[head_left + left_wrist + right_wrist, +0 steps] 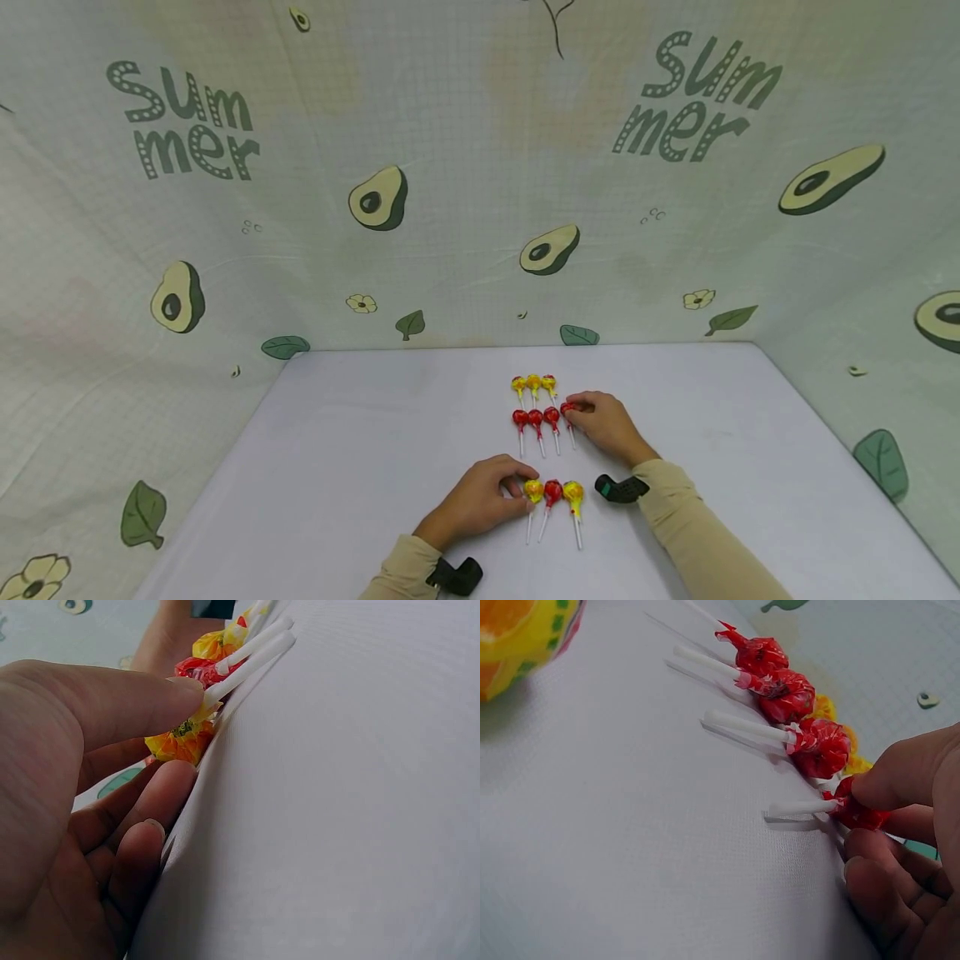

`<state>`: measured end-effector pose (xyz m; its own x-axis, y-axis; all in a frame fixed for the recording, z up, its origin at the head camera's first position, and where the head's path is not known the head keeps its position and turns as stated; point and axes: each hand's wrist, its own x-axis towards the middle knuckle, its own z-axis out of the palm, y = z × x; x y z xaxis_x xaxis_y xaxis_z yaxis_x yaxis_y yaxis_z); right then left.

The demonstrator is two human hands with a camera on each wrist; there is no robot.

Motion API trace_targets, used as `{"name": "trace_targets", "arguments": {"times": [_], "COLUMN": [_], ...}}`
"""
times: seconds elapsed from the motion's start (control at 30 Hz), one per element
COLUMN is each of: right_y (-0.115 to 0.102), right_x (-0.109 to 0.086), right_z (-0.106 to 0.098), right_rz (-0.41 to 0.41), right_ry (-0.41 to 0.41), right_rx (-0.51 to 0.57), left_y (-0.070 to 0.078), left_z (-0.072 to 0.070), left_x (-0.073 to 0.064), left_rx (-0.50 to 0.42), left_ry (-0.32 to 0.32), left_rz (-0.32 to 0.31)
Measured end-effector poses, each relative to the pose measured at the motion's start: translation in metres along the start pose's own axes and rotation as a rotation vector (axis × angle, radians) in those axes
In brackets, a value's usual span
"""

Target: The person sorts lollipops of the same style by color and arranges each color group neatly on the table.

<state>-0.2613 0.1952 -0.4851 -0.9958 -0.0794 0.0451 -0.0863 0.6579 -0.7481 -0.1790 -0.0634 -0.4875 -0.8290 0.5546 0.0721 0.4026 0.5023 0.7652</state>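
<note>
My left hand (483,497) has its thumb and fingers about the head of a yellow lollipop (184,742), the leftmost of the near row. Beside that one lie a red lollipop (552,493) and another yellow lollipop (573,493), sticks toward me. Farther back, my right hand (606,423) pinches the red lollipop (859,806) at the right end of a row of several red lollipops (821,746). The stick of the pinched one points away from the fingers, low over the table. Behind this row lie three yellow lollipops (533,382), partly hidden in the right wrist view.
The lollipops lie on a white-covered table (360,450). A printed cloth (457,150) with avocados, leaves and lettering hangs behind and beside it. Black wrist-worn devices sit at the left cuff (457,577) and the right cuff (621,489).
</note>
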Motion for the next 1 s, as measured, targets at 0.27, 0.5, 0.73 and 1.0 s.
{"name": "trace_targets", "arguments": {"times": [0.27, 0.5, 0.73, 1.0], "right_y": [0.0001, -0.0007, 0.0009, -0.0004], "right_x": [-0.0013, -0.0017, -0.0018, -0.0019], "right_z": [-0.0006, -0.0007, 0.0006, -0.0006], "right_rz": [0.011, 0.005, 0.007, -0.03], "right_ry": [0.001, -0.004, 0.001, 0.0], "right_rx": [0.003, 0.0, -0.014, -0.006], "left_y": [-0.0002, -0.0008, -0.0014, -0.0006], "left_z": [-0.0004, -0.0004, -0.0006, -0.0003], "left_x": [-0.0005, -0.0004, -0.0001, -0.0004], "left_rx": [-0.001, 0.007, -0.005, -0.006], "left_ry": [-0.001, 0.002, 0.002, -0.001], "left_rz": [0.005, 0.016, 0.017, 0.016]}}
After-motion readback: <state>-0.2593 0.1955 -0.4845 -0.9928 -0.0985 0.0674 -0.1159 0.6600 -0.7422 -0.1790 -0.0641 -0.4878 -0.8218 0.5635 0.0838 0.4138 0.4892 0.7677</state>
